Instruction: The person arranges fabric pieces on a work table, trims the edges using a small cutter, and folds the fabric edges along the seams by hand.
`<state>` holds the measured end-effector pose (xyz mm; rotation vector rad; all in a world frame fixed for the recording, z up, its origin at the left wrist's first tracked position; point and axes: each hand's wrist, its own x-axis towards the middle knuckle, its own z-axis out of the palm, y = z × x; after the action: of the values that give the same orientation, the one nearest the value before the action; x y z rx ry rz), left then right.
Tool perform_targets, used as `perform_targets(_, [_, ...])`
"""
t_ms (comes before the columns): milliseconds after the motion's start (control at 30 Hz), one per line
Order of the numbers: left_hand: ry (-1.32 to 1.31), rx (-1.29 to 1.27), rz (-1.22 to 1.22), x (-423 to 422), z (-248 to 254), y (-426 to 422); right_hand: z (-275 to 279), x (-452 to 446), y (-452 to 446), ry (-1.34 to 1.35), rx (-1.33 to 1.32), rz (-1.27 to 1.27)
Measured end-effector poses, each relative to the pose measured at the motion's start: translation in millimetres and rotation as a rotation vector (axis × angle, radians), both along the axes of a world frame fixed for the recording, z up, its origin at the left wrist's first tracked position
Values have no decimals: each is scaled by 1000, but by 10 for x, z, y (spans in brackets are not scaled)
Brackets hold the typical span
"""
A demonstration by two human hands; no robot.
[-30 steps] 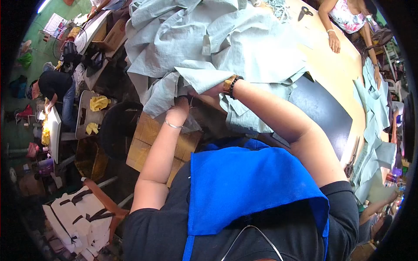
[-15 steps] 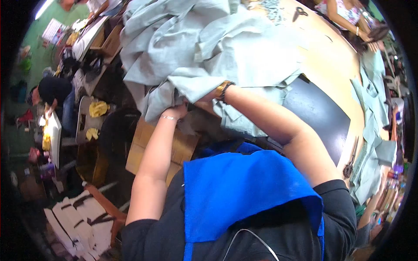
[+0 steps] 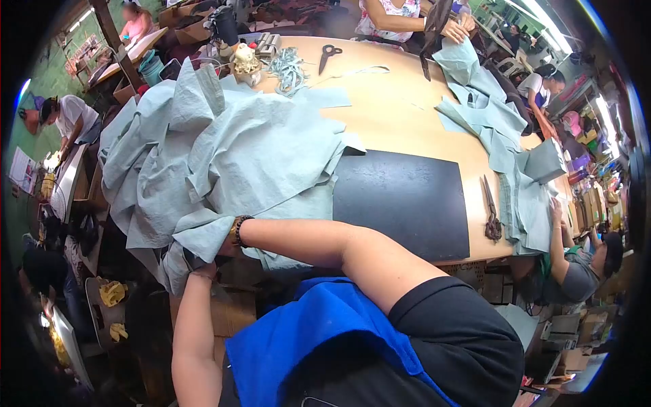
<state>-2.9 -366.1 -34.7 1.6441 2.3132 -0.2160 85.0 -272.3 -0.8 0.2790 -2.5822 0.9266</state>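
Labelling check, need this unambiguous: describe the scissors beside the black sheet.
On the big tan table, find the flat black sheet at the near edge. The scissors lie just right of it, before the pale green-grey cloth. Unlike the other pair at the far side, their blades point away from the camera wearer, handles nearest.

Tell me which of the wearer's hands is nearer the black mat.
Right: the right hand is at the cloth, left of the black mat; the left hand is farther left.
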Motion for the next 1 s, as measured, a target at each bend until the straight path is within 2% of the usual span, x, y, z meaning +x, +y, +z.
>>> perform_targets(367, [-29, 23, -64, 42, 294, 38, 2, 87, -30, -23, -20, -2])
perform_targets(633, [-12, 132, 28, 20, 684, -545, -9, 94, -110, -39, -43, -40])
perform_targets(800, [-300, 561, 212, -62, 249, -841, -53, 184, -206, -52, -50, -62])
perform_targets(900, [-86, 424, 248, 17, 132, -841, -66, 222, -241, -53, -54, -74])
perform_targets(933, [-622, 622, 387, -29, 7, -886, -72, 225, -242, -55, -55, -79])
perform_targets(1000, [-567, 538, 336, -86, -169, -1061, -80, 251, -248, -59, -64, -89])
